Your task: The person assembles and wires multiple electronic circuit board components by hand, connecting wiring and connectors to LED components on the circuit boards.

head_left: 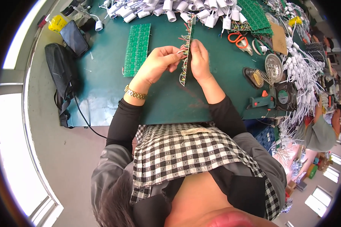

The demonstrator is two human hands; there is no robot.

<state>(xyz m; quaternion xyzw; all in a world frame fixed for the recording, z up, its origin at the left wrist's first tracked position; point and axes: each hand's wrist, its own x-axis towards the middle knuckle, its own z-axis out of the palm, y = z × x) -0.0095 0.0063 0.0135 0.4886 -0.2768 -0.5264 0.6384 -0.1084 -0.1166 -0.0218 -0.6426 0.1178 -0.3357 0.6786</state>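
A narrow circuit board panel (pixel 184 75) stands on edge above the table, its component side with wires and small parts turned to the left. My right hand (pixel 200 62) holds it from the right, the thumb and fingers along its back. From the other side my left hand (pixel 163 61) pinches thin red and white wires (pixel 183 50) at the panel's middle; the fingertips partly cover them. Left of my left hand, a green circuit board panel (pixel 137 47) lies flat on the dark green table (pixel 163 104).
White lamp sockets (pixel 170 16) are piled at the back. Orange-handled scissors (pixel 238 39), a glass dish (pixel 273 67), a soldering iron stand (pixel 255 76) and a glue gun (pixel 262 100) lie right. A phone (pixel 74 38) and black bag (pixel 58 68) are left. A co-worker's sleeve (pixel 320 134) shows far right.
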